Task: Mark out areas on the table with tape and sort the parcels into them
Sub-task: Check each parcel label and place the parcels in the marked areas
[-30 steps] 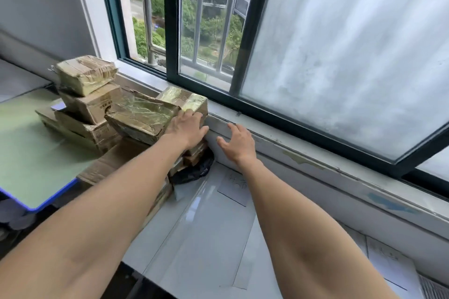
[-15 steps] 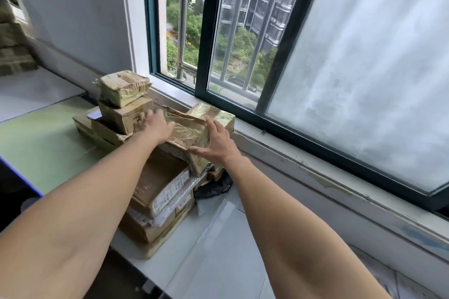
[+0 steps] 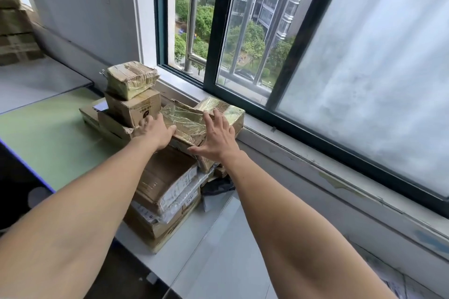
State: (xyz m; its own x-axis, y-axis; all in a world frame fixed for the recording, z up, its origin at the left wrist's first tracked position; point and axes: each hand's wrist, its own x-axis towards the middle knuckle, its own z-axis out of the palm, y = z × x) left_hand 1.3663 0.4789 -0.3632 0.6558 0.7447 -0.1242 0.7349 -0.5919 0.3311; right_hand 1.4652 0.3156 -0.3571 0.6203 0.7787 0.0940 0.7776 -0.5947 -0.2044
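Note:
A heap of brown cardboard parcels stands against the window sill. On top lies a flat parcel wrapped in shiny clear tape (image 3: 187, 124). My left hand (image 3: 155, 131) presses against its left edge, fingers curled on it. My right hand (image 3: 216, 136) lies flat on its right part, fingers spread. Behind it sits a second taped parcel (image 3: 230, 111). To the left a small taped parcel (image 3: 131, 77) tops a cardboard box (image 3: 136, 107). Larger flat boxes with white labels (image 3: 167, 182) lie underneath. No tape roll is in view.
A white table (image 3: 218, 238) carries the heap; a green table with a blue edge (image 3: 48, 133) adjoins on the left. The window sill (image 3: 303, 150) and dark window frame run behind. More stacked boxes (image 3: 14, 31) stand far left. Papers lie at lower right.
My left hand slid from the parcel by the sill to the taped parcel's left edge. My right hand left the sill and now rests on the same parcel. The view swung left.

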